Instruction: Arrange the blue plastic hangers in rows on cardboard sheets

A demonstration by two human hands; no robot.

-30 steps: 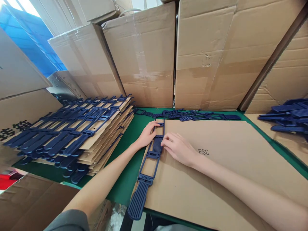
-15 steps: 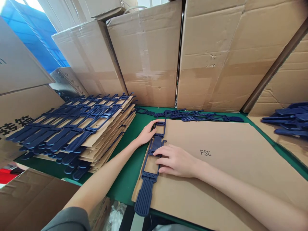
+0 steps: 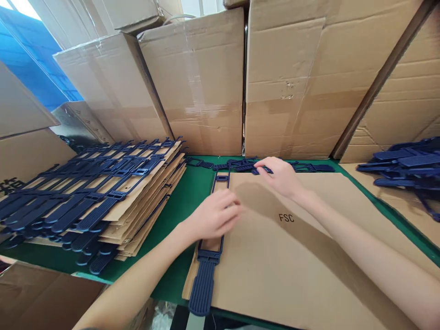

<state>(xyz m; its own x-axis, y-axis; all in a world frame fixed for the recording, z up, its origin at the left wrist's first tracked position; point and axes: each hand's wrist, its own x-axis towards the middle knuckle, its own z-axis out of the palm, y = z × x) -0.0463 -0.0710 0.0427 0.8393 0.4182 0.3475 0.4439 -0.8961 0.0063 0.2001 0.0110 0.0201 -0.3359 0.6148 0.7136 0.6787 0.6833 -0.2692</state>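
Observation:
A dark blue plastic strip [image 3: 202,284] with open rectangular frames and a ribbed, rounded end lies along the left edge of a flat cardboard sheet [image 3: 309,266] marked FSC. Over its middle is my left hand [image 3: 216,215], fingers loosely curled and somewhat blurred, with nothing seen in them; it hides part of the strip. At the far edge of the sheet, the thumb and fingers of my right hand [image 3: 280,176] close on a dark blue plastic piece [image 3: 255,172] in a row of similar loose pieces [image 3: 318,168].
To the left, a stack of cardboard sheets [image 3: 147,215] bears several blue strips [image 3: 92,208]. More blue pieces [image 3: 409,165] are heaped at the right on cardboard. Large taped cartons [image 3: 199,87] stand along the back of the green table [image 3: 172,229].
My right hand has left the strip and moved away from me to the loose pieces. My left hand has come nearer, from the strip's far end to over its middle. The view has shifted slightly.

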